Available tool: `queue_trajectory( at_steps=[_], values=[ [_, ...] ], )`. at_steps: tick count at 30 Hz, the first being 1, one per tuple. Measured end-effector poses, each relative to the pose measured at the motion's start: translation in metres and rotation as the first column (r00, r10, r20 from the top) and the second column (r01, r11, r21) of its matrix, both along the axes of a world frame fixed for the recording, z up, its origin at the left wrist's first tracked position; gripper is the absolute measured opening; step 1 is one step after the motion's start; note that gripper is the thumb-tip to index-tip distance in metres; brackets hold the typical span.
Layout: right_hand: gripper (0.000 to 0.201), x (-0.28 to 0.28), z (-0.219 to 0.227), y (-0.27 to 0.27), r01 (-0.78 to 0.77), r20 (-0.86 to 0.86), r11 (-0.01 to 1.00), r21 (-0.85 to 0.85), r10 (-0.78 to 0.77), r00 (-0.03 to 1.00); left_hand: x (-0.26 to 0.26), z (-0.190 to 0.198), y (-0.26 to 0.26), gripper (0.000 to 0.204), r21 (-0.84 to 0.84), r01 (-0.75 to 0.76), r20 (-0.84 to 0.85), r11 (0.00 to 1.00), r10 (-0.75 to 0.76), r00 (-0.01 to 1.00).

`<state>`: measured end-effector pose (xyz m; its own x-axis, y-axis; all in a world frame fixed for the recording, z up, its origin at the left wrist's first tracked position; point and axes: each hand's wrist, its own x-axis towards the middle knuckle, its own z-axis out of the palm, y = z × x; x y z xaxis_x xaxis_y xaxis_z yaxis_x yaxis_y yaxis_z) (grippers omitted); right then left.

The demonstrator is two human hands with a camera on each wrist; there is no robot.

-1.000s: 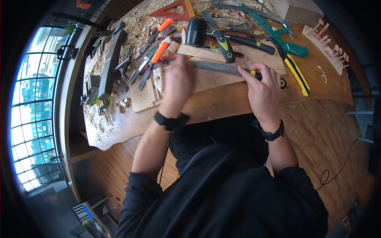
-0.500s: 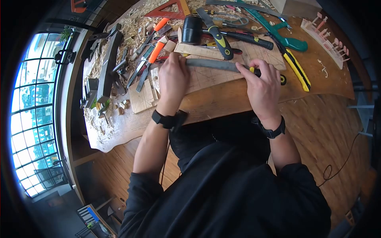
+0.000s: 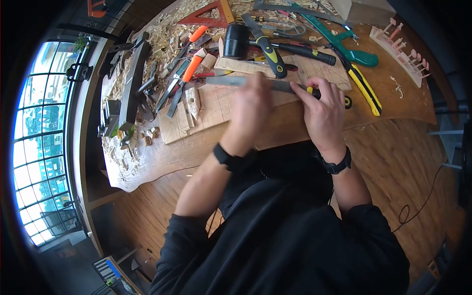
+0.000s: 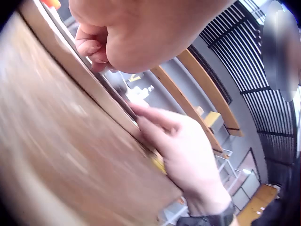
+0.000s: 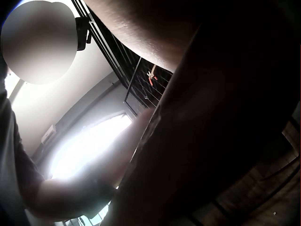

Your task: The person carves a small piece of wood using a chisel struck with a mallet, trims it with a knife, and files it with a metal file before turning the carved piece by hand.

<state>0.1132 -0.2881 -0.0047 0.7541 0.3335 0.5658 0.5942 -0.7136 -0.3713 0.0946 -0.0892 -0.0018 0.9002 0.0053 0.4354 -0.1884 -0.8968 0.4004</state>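
Note:
My right hand (image 3: 325, 112) grips the black and yellow handle (image 3: 348, 102) of a long flat metal tool, its index finger reaching onto the grey blade (image 3: 223, 80). Blurred, my left hand (image 3: 251, 105) is at the middle of the blade, which extends past it on both sides. In the left wrist view the left hand's (image 4: 136, 37) fingers curl at the tool's edge; whether they hold a further small thing is hidden. Beyond them is the right hand (image 4: 188, 150). A wooden board (image 3: 216, 101) lies under the blade, with a carved wood piece (image 3: 192, 104) on it.
A black mallet (image 3: 236, 42), a yellow-black knife (image 3: 365, 91) and a green-handled saw (image 3: 361, 58) lie beyond the hands. Orange-handled chisels (image 3: 192, 68) and a long plane (image 3: 133, 83) are at left, among wood shavings. A peg rack (image 3: 400, 56) stands at right.
My left hand has moved right along the blade from its left end, leaving that end in view. My right hand still grips the handle in nearly the same place.

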Motion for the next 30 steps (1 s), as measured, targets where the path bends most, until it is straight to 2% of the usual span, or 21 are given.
queue_trajectory(
  at_steps=[1, 3, 5, 6, 7, 9, 10, 11, 13, 15, 16, 17, 19, 21, 22, 23, 25, 27, 28, 29, 30],
  values=[
    [0.039, 0.0, 0.001, 0.001, -0.009, 0.002, 1.0, -0.006, 0.009, 1.0, 0.0, 0.0, -0.01, 0.011, -0.028, 0.047, 0.06, 0.999, -0.045, 0.997],
    [0.039, 0.0, 0.0, 0.0, 0.001, 0.002, 1.0, -0.004, -0.001, 1.0, 0.001, 0.005, 0.005, 0.008, -0.051, 0.133, 0.106, 0.99, -0.127, 0.986],
    [0.038, 0.001, -0.002, 0.0, -0.001, 0.002, 1.0, -0.002, 0.001, 1.0, 0.003, 0.005, 0.044, 0.006, -0.016, -0.081, -0.042, 0.997, 0.08, 0.996],
    [0.038, 0.001, -0.003, -0.001, -0.003, 0.008, 1.0, -0.001, 0.003, 1.0, 0.007, 0.005, 0.064, 0.008, 0.045, -0.125, 0.034, 0.991, 0.124, 0.992],
    [0.038, -0.001, -0.003, -0.002, 0.004, 0.003, 1.0, 0.001, -0.004, 1.0, 0.012, 0.007, 0.072, 0.011, 0.034, -0.176, 0.027, 0.984, 0.175, 0.984],
    [0.038, 0.0, -0.002, -0.001, -0.003, -0.004, 1.0, 0.0, 0.003, 1.0, 0.01, -0.003, 0.051, 0.01, 0.013, -0.115, 0.068, 0.993, 0.114, 0.991],
    [0.038, 0.001, -0.002, -0.001, -0.007, 0.0, 1.0, -0.001, 0.007, 1.0, 0.005, -0.003, 0.027, 0.009, -0.002, -0.091, 0.019, 0.996, 0.091, 0.996],
    [0.037, 0.002, -0.002, 0.0, -0.004, 0.01, 1.0, -0.001, 0.004, 1.0, 0.004, -0.006, 0.007, 0.011, -0.103, 0.053, 0.095, 0.993, -0.044, 0.995],
    [0.037, 0.0, -0.002, -0.001, -0.005, 0.017, 1.0, -0.011, 0.006, 1.0, 0.002, 0.002, -0.004, 0.012, -0.089, 0.08, 0.08, 0.993, -0.073, 0.994],
    [0.036, 0.001, -0.002, -0.001, -0.006, 0.002, 1.0, -0.005, 0.006, 1.0, 0.002, 0.007, 0.019, 0.012, 0.024, 0.044, 0.129, 0.999, -0.046, 0.991],
    [0.036, 0.002, -0.002, -0.001, -0.004, 0.002, 1.0, 0.001, 0.004, 1.0, 0.004, 0.002, 0.044, 0.011, 0.016, -0.136, -0.092, 0.991, 0.137, 0.986],
    [0.036, 0.003, -0.002, -0.001, -0.004, 0.009, 1.0, 0.006, 0.004, 1.0, 0.009, -0.005, 0.072, 0.009, 0.087, -0.145, 0.055, 0.986, 0.141, 0.989],
    [0.036, -0.001, -0.004, -0.002, 0.001, 0.003, 1.0, 0.01, -0.001, 1.0, 0.012, 0.006, 0.075, 0.008, 0.117, -0.199, 0.063, 0.973, 0.192, 0.979],
    [0.036, 0.001, -0.002, -0.001, 0.003, 0.011, 1.0, 0.009, -0.003, 1.0, 0.008, 0.003, 0.043, 0.006, 0.109, -0.084, 0.01, 0.99, 0.084, 0.996],
    [0.036, 0.002, -0.002, 0.001, 0.0, 0.016, 1.0, 0.009, 0.0, 1.0, 0.004, 0.005, 0.015, 0.006, 0.063, -0.08, -0.082, 0.995, 0.085, 0.993],
    [0.036, 0.001, -0.003, 0.001, 0.004, 0.008, 1.0, 0.003, -0.004, 1.0, 0.002, -0.003, -0.004, 0.007, -0.032, 0.051, 0.003, 0.998, -0.051, 0.999],
    [0.037, 0.002, -0.002, -0.001, 0.008, 0.004, 1.0, -0.009, -0.008, 1.0, 0.003, 0.006, -0.016, 0.009, -0.079, 0.105, 0.087, 0.991, -0.098, 0.991],
    [0.038, 0.001, -0.002, -0.001, 0.0, 0.004, 1.0, 0.003, 0.0, 1.0, 0.003, 0.001, 0.018, 0.009, -0.008, 0.032, 0.052, 0.999, -0.032, 0.998],
    [0.038, 0.001, -0.003, -0.001, 0.004, -0.001, 1.0, 0.01, -0.004, 1.0, 0.005, 0.003, 0.041, 0.008, 0.092, -0.092, -0.083, 0.992, 0.099, 0.992],
    [0.039, 0.001, -0.003, -0.001, 0.002, 0.005, 1.0, 0.02, -0.002, 1.0, 0.007, 0.0, 0.067, 0.008, 0.133, -0.145, 0.014, 0.98, 0.144, 0.989],
    [0.039, 0.001, -0.004, -0.001, 0.002, 0.011, 1.0, 0.027, -0.003, 1.0, 0.009, 0.006, 0.073, 0.008, 0.14, -0.176, 0.019, 0.974, 0.175, 0.984]
  ],
)
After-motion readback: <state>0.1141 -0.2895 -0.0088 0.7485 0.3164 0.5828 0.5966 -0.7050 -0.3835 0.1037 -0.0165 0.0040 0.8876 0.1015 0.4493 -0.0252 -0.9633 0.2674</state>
